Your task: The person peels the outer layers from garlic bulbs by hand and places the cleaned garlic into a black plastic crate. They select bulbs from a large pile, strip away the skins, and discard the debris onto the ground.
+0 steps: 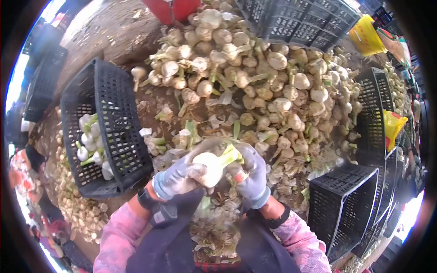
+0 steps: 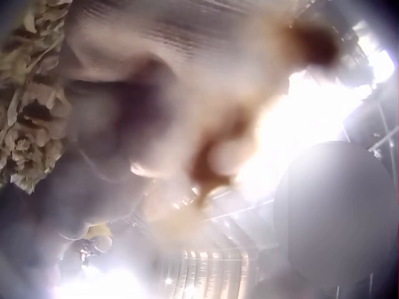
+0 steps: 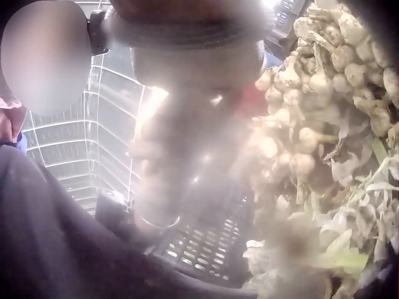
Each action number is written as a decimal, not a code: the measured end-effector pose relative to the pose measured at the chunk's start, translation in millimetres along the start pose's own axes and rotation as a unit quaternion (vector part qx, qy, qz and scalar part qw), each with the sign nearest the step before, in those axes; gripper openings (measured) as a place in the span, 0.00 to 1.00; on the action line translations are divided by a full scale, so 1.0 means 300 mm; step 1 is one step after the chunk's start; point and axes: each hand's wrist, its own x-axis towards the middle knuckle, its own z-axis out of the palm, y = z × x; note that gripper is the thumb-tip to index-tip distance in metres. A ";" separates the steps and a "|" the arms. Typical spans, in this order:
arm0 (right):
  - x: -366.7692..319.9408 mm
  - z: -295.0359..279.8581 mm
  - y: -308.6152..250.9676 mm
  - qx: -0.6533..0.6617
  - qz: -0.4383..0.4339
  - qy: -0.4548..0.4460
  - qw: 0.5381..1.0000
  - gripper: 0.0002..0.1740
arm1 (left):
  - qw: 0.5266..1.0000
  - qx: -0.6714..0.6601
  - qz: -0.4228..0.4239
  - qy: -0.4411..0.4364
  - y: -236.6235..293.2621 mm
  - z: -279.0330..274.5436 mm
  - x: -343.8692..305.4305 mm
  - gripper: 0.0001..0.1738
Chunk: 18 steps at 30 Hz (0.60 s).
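Note:
In the head view a large white bulb (image 1: 209,169) with a short green stem is held in front of the person's lap. The gloved left hand (image 1: 180,178) grips its left side, thumb across the front. The gloved right hand (image 1: 251,175) is at the stem side, its fingers curled around the stem end; whether it holds a tool cannot be seen. Both wrist views are blurred: the left hand (image 2: 118,124) fills much of the left wrist view, and the right hand (image 3: 181,143) is a hazy shape in the right wrist view.
A big heap of bulbs (image 1: 277,104) lies beyond the hands, with peeled skins around. At left, a tilted black crate (image 1: 125,132) holds several clean white bulbs (image 1: 93,141). An empty-looking black crate (image 1: 343,195) stands at right, another crate (image 1: 300,20) at the back, beside a red container (image 1: 170,11).

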 end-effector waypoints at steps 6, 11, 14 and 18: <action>-0.017 0.004 -0.014 -0.196 -0.087 0.032 0.976 0.16 | 0.853 0.443 0.212 0.178 -0.080 0.053 0.064 0.48; -0.021 0.010 -0.013 0.000 0.145 0.061 0.988 0.13 | 0.894 0.383 0.219 0.077 -0.056 0.042 0.055 0.43; -0.038 0.033 -0.008 0.387 0.263 0.090 0.879 0.13 | 0.910 0.368 0.189 0.031 -0.023 0.067 0.039 0.47; -0.037 0.010 -0.006 0.499 0.349 0.077 0.790 0.14 | 0.859 0.455 0.235 -0.008 -0.014 0.074 0.026 0.52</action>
